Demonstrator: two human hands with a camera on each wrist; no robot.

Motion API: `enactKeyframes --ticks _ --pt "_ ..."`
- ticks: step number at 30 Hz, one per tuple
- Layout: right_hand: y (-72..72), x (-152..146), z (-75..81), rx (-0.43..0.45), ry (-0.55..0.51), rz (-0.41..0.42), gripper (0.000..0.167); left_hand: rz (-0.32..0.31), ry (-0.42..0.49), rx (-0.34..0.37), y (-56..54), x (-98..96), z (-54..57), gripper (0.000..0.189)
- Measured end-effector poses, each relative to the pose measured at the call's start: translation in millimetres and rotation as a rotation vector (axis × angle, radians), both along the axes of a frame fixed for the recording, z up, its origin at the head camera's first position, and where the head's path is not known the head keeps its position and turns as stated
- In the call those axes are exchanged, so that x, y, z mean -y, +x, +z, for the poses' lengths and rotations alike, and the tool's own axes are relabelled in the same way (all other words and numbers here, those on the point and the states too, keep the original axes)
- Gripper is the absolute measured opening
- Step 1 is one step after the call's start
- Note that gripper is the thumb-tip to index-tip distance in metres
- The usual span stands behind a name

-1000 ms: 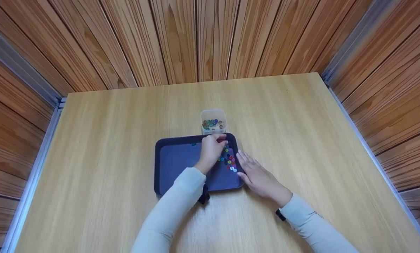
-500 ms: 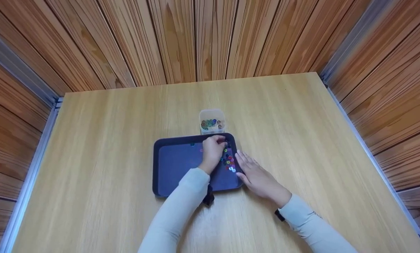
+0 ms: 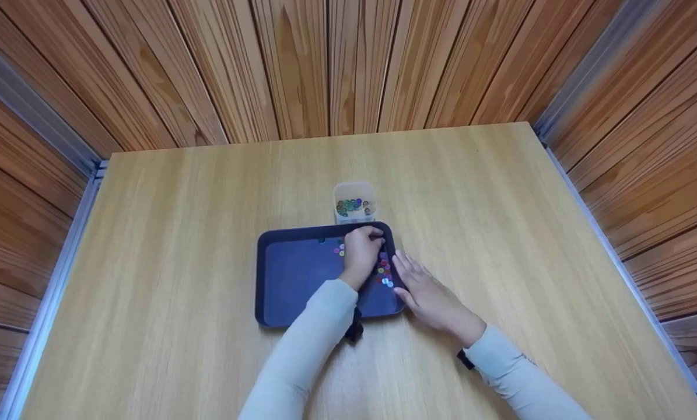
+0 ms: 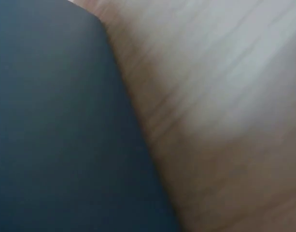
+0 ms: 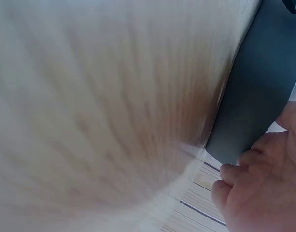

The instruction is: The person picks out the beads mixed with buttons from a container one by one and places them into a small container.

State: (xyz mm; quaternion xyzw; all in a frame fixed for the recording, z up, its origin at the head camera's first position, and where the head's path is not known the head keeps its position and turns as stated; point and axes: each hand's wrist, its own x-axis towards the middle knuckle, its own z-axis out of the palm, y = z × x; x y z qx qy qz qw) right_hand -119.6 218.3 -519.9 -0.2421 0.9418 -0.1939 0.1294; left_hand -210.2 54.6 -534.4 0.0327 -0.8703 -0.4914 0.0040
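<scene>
A dark blue tray (image 3: 296, 280) lies on the table, with small round coloured pieces (image 3: 385, 274) gathered along its right side. My left hand (image 3: 361, 251) reaches into the tray's far right part, fingers bent down among the pieces; I cannot tell whether it holds one. Pink and yellow pieces (image 3: 339, 251) lie just left of that hand, and a dark green one (image 3: 321, 240) near the far wall. My right hand (image 3: 433, 297) rests against the tray's right wall with fingers extended. The right wrist view shows its fingers (image 5: 249, 164) along the tray's outer wall (image 5: 256, 82).
Behind the tray, close to its far rim, stands a clear plastic container (image 3: 354, 191) with several glass marbles (image 3: 349, 205). The wooden table (image 3: 179, 245) extends to wood-panelled walls. The left wrist view holds only the tray's side (image 4: 65, 121) and blurred tabletop.
My left hand has shifted slightly right inside the tray, uncovering the pink and yellow pieces on its left. My right hand keeps its place at the tray's wall.
</scene>
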Motion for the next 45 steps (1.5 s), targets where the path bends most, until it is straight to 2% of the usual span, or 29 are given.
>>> enactKeyframes --ticks 2,5,9,12,14,16,19,20,24,27,30,35,38,40,43,44,45 --pt "-0.1 0 -0.3 0.006 0.006 0.006 0.063 0.028 0.036 0.015 -0.2 3.4 2.4 0.009" --pt "0.4 1 -0.5 0.014 0.011 0.008 0.063 0.080 0.182 0.091 0.8 12.5 10.8 0.010" --pt "1.0 -1 -0.2 0.012 0.007 -0.005 0.063 0.123 0.551 0.231 -0.1 25.1 30.0 0.019" --pt "0.6 -2 -0.3 0.005 0.007 -0.012 0.063 0.151 0.794 0.287 -4.2 33.4 46.4 0.028" --pt "0.1 -2 0.1 0.004 0.004 -0.014 0.064 0.166 0.865 0.312 -8.4 39.0 56.4 0.030" --pt "-0.2 -2 0.8 0.007 0.009 -0.020 0.064 0.175 0.891 0.321 -12.5 44.0 63.8 0.028" --pt "-0.3 -1 1.8 0.020 0.010 -0.025 0.064 0.185 0.839 0.304 -19.7 50.1 70.0 0.022" --pt "-0.2 0 1.9 0.025 0.009 -0.025 0.064 0.187 0.799 0.274 -22.5 51.4 70.7 0.021" --pt "0.1 2 2.6 0.037 0.001 -0.019 0.063 0.176 0.485 0.161 -33.3 55.6 74.3 0.015" --pt "0.7 2 2.6 0.035 0.008 -0.021 0.063 0.118 0.220 0.081 -39.8 56.5 77.1 0.013" --pt "1.4 2 2.5 0.031 0.009 -0.020 0.063 0.031 0.016 0.014 -43.9 56.2 77.4 0.016" --pt "1.1 2 2.4 0.026 0.009 -0.015 0.063 -0.093 -0.224 -0.047 -45.6 52.5 73.0 0.021" --pt "0.3 3 2.2 0.024 0.008 -0.015 0.063 -0.111 -0.257 -0.047 -46.3 50.4 67.6 0.021" --pt "-0.1 4 1.7 0.025 0.006 -0.015 0.063 -0.081 -0.211 -0.026 -46.5 50.0 63.7 0.020" --pt "-1.1 6 1.0 0.021 0.007 -0.011 0.063 0.035 -0.035 0.006 -46.0 53.2 61.5 0.016" --pt "-1.2 6 0.7 0.020 0.009 -0.013 0.063 0.082 0.070 0.029 -44.6 54.7 62.6 0.016" --pt "-1.3 6 0.4 0.020 0.010 -0.014 0.063 0.126 0.214 0.055 -42.9 56.7 64.3 0.016"
